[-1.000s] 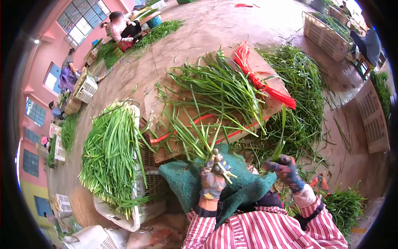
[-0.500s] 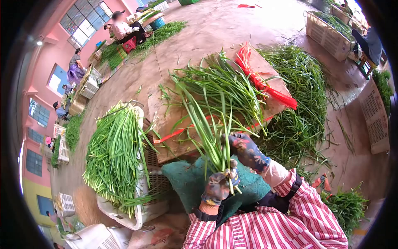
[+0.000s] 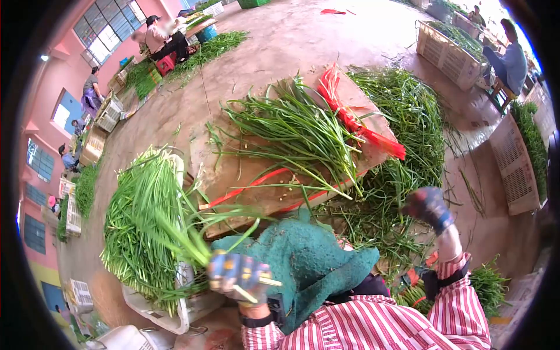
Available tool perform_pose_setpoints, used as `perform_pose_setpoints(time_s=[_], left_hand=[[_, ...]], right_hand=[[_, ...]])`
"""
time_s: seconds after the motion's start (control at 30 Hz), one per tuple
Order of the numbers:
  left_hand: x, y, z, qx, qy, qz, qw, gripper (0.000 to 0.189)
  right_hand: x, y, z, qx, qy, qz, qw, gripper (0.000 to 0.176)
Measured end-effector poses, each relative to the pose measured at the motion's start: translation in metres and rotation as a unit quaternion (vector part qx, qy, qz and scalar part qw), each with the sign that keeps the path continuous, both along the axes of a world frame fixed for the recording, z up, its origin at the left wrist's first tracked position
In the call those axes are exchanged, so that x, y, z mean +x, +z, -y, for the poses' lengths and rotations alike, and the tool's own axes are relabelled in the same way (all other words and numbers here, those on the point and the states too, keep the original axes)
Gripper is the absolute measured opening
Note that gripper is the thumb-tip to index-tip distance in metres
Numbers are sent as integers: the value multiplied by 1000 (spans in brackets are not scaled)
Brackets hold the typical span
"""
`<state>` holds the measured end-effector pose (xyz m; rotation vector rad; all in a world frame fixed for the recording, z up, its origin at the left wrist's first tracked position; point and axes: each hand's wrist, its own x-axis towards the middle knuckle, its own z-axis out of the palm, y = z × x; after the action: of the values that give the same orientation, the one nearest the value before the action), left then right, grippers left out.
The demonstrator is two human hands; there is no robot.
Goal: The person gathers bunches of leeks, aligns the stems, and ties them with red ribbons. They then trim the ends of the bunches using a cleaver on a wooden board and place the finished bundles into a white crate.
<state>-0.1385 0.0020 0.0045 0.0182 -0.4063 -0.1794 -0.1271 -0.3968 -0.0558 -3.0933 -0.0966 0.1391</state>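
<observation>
My left hand (image 3: pixel 239 277), in a patterned glove, is closed round a small bunch of green stalks (image 3: pixel 189 248), whose pale ends stick out past the fingers and whose leaves blur over the basket pile. Off to the right, my right hand (image 3: pixel 429 207) is raised over the heap of greens on the floor, its fingers smeared by motion. Between the hands a teal cloth (image 3: pixel 309 251) covers the lap. In front, loose green stalks (image 3: pixel 291 128) lie on a board (image 3: pixel 204 169) beside a bundle of red strips (image 3: pixel 335 96).
A white basket (image 3: pixel 184 309) piled with greens (image 3: pixel 140 227) stands at the left. A large heap of greens (image 3: pixel 408 111) lies right of the board. Crates (image 3: pixel 449 55) and a seated person (image 3: pixel 513 64) are at the upper right; more people sit or stand along the left wall.
My left hand has moved left with the stalks, toward the basket. My right hand has left the stalks and moved right. The view has shifted slightly.
</observation>
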Motion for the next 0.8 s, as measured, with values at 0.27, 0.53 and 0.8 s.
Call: perform_pose_setpoints(time_s=[0.27,0.53,0.8], left_hand=[[20,-30,7,78,-49,-156,983,20],[21,-65,42,118,-134,-293,939,22],[17,-75,46,213,-81,-341,912,20]], right_hand=[[42,-63,-121,613,-151,-66,773,42],[32,-54,-124,557,-192,26,807,41],[53,-84,-140,648,-96,-129,744,26]])
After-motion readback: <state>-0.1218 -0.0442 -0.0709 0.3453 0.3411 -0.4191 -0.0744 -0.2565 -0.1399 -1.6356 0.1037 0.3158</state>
